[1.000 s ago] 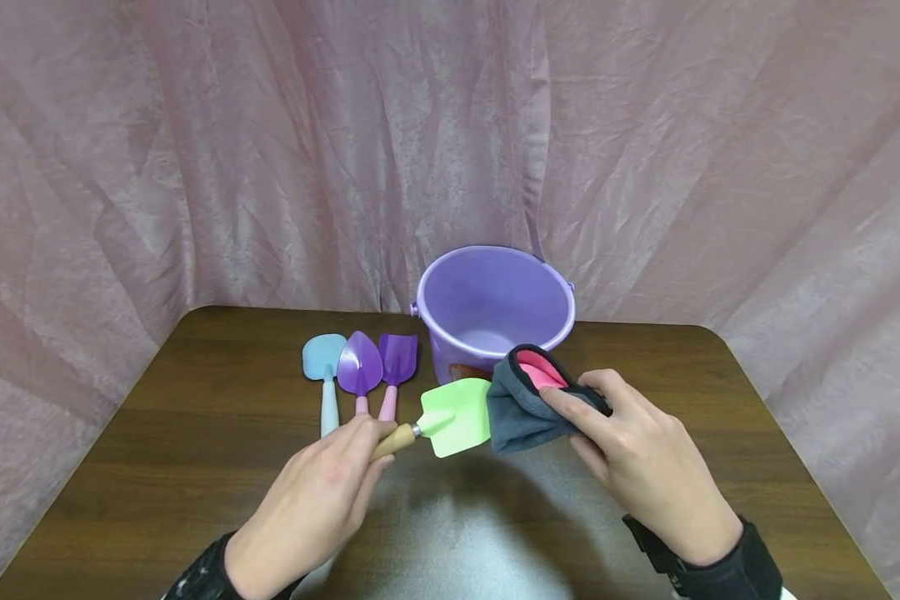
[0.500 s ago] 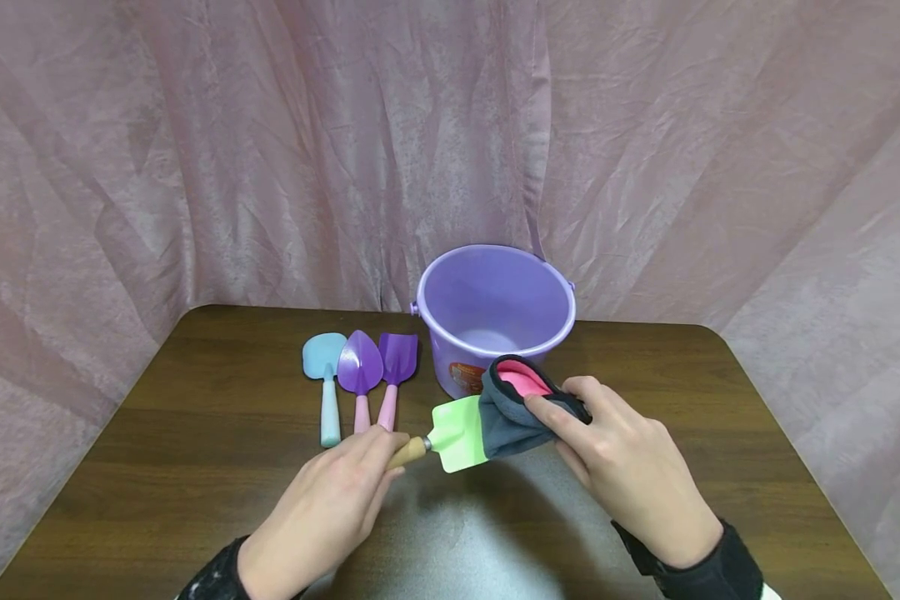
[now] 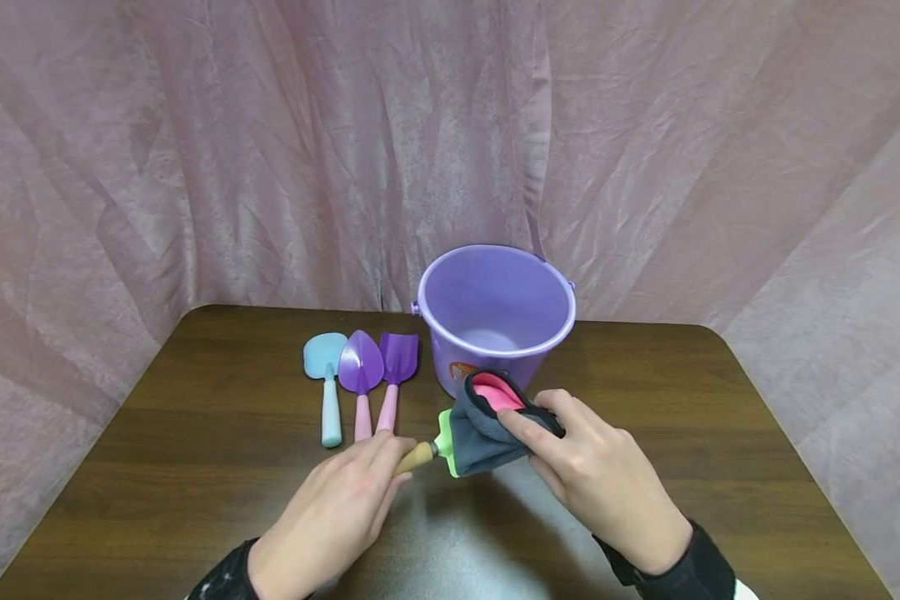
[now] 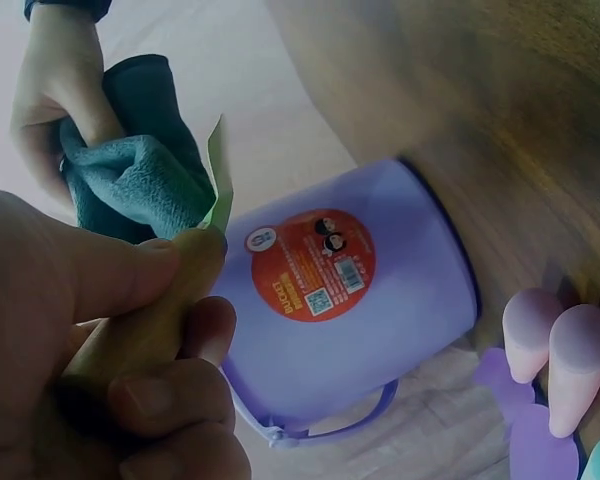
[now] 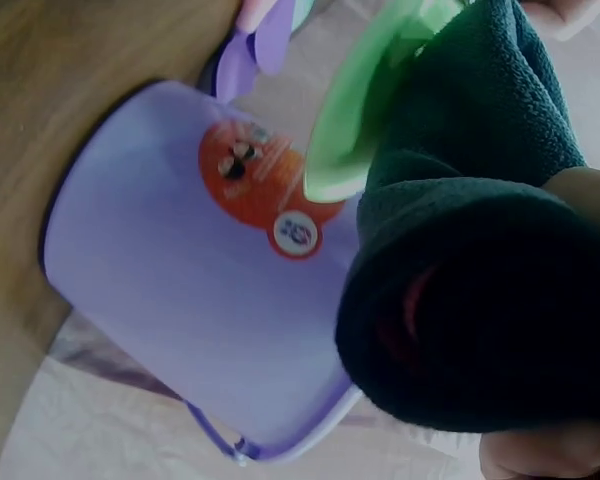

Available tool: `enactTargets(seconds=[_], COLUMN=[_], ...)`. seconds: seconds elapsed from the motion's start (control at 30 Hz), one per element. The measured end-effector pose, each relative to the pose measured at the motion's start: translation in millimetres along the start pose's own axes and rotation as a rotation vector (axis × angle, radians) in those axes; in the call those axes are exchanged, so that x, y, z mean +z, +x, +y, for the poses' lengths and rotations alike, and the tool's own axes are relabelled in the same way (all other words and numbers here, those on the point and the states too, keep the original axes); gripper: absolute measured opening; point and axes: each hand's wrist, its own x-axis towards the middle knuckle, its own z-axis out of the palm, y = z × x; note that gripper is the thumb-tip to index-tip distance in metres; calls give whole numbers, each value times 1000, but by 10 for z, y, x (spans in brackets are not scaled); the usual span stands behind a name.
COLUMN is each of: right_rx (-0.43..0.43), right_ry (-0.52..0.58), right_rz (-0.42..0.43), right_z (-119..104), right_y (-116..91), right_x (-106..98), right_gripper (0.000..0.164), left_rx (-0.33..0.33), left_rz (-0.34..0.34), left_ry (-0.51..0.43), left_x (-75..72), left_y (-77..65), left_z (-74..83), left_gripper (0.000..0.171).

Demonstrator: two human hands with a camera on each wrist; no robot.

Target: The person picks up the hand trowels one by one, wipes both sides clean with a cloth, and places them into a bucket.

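My left hand (image 3: 337, 504) grips the wooden handle (image 4: 135, 345) of a small toy shovel with a light green blade (image 3: 446, 446). The blade points right, held up in front of the bucket. A grey-blue cloth (image 3: 483, 437) with black edging and a pink inside is bunched in my right hand (image 3: 603, 479), thumb and fingers pinching it. In the head view the cloth overlaps most of the blade, leaving only the part by the handle showing. From the right wrist, more of the green blade (image 5: 345, 140) shows beside the cloth.
Behind the hands stands a purple bucket (image 3: 444, 354) with an orange label (image 4: 315, 265). To its left lie a blue shovel (image 3: 331, 408), a purple pointed trowel (image 3: 360, 362) and a purple square shovel (image 3: 399, 358). A pink curtain (image 3: 345, 150) hangs behind the brown table (image 3: 195, 433).
The cloth in my right hand has moved left and down along the green blade, covering more of it. My left hand has shifted slightly right and down with the shovel.
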Motion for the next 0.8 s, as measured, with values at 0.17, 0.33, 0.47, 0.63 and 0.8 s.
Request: enactTargets(seconds=[0.17,0.33,0.47,0.63,0.8], right_rx=[-2,23,89,162,184], right_ry=[45,109,203,308,328], right_rz=[8,8,-3,15,27], right_z=[-30,-47,-65,-112,-148], right_y=[-8,-22,-31,-28,-26], right_x=[57,100,121,155,185], right_gripper=[40,38,47,54,54], left_rx=[4,12,-3,-40,-66], left_rz=[3,16,18,23,20], left_ry=[-7,-7,-21,-15,-9], left_x=[6,12,14,5,-1], left_y=[0,-10,-9,0,-4], left_z=[-5,-19,-23,-8,2], left_gripper=[29,21,23,34,38])
